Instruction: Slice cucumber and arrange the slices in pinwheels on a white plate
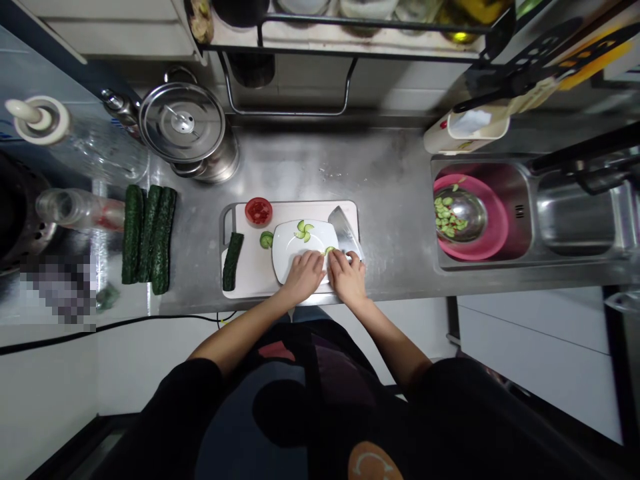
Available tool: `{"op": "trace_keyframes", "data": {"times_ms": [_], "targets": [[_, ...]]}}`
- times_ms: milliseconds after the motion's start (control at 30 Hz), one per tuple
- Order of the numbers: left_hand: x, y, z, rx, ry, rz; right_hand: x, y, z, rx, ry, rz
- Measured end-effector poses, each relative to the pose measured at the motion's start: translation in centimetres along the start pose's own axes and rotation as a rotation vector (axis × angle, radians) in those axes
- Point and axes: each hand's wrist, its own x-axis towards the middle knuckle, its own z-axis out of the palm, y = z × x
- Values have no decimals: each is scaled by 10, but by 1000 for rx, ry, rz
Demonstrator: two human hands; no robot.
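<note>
The big knife (345, 230) could hurt someone. It lies on the cutting board (253, 281), just to the right of the white plate (285, 248), and the right hand (347, 272) is very close to its near end. If that hand slid right without care, a finger could meet the sharp edge. The knife might also get bumped by the plate if the plate were pushed to the right.

The green slices (303, 231) make a little fan on the far part of the plate. They look thin and wet, so a knock from a finger could make them slip and spoil the shape.

The left hand (303, 272) is over the near part of the plate. Its fingers are bent and close together, with their tips pointing to the right. The right hand is at the plate's right side, with its fingers a bit spread. One more small slice (329, 251) is at the tips of the right fingers, with the left fingertips near it. I can't tell if any fingers are pinching it or just touching it.

To the left of the plate are more slices (267, 239), and a piece of cucumber (233, 261) lies further left.
</note>
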Motion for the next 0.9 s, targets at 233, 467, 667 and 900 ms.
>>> {"op": "trace_keyframes", "data": {"times_ms": [233, 467, 667, 900], "targets": [[0, 5, 4, -6, -1, -18, -3, -1, -2, 9, 15, 18], [1, 8, 2, 3, -36, -44, -2, 0, 2, -2, 41, 26], [0, 8, 3, -8, -27, -59, -2, 1, 3, 20, 38, 15], [0, 8, 3, -4, -33, -61, -1, 0, 4, 42, 50, 26]]}}
